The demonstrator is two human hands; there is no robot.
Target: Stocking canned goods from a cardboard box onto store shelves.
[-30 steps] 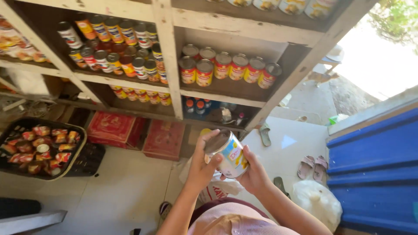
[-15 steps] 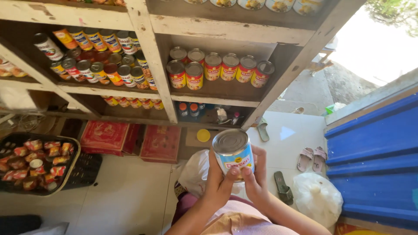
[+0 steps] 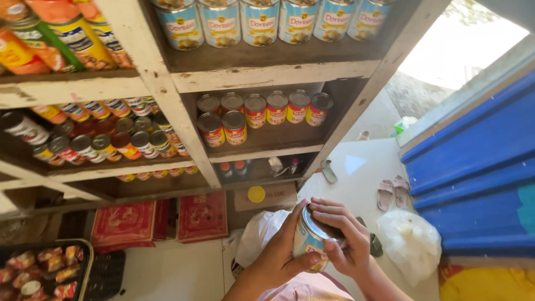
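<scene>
Between both hands, low in the view, sits one tin can [image 3: 310, 241] with a pale blue and yellow label and a silver lid. The left hand [image 3: 284, 251] wraps its side from the left, thumb pressed on the label near the bottom. The right hand [image 3: 341, 239] curls over the lid from the right, fingers bent across the rim. Both hands are grasping the can, which is tilted with its lid toward the right hand.

Just left of the hands lies a white plastic bag [image 3: 259, 239] on the floor; a second, fuller plastic bag [image 3: 411, 241] lies to their right. Beyond that one, two pink sandals [image 3: 392, 191] rest side by side on the pale floor [image 3: 362, 167]. A blue corrugated sheet [image 3: 479, 167] runs along the far right.

Above the hands stands a wooden shelf unit [image 3: 167, 106]. Its middle shelf carries eight red-and-yellow cans [image 3: 262, 114], six in the back row and two in front. Higher up, five cans with blue and yellow labels [image 3: 259, 22] stand in a row. Straight above the hands a cardboard box [image 3: 267, 196] bears one round yellow lid [image 3: 256, 194]. To the upper left, many mixed cans [image 3: 106, 139] lie stacked, too crowded to count. Left of the hands, two red patterned packs [image 3: 161, 220] lean under the shelves, and far left a black tray [image 3: 47, 270] holds wrapped packets.
</scene>
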